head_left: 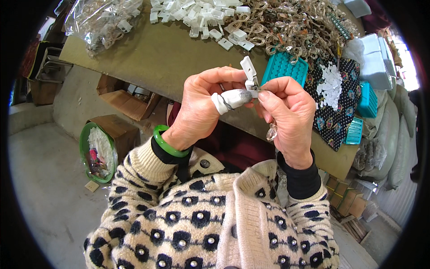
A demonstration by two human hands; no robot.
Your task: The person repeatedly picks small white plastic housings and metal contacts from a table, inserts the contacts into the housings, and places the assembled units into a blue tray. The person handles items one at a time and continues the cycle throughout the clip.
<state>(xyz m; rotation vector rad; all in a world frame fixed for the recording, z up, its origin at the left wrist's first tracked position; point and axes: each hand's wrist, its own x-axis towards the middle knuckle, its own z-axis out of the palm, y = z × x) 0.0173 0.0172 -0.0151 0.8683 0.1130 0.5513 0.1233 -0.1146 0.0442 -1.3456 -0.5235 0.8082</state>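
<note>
A white plastic piece (249, 71) is clamped between the covered thumb and fingers of the left hand (197, 103); at its lower end, thumb and forefinger of the right hand (291, 112) are pinched together, on what cannot be told. Alignment is probably best served by a steady left grip, the clear coil (272, 132) below being left slack. No lettering can be read.

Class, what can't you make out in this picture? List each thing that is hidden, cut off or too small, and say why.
All in the head view:
The left hand's thumb: hidden by white wrapping.
Where the right hand's fingertips meet the white plastic piece: too small.
The teal tray's lower part: hidden by the right hand.
The clear bag's top: cut off by the upper edge.
</note>
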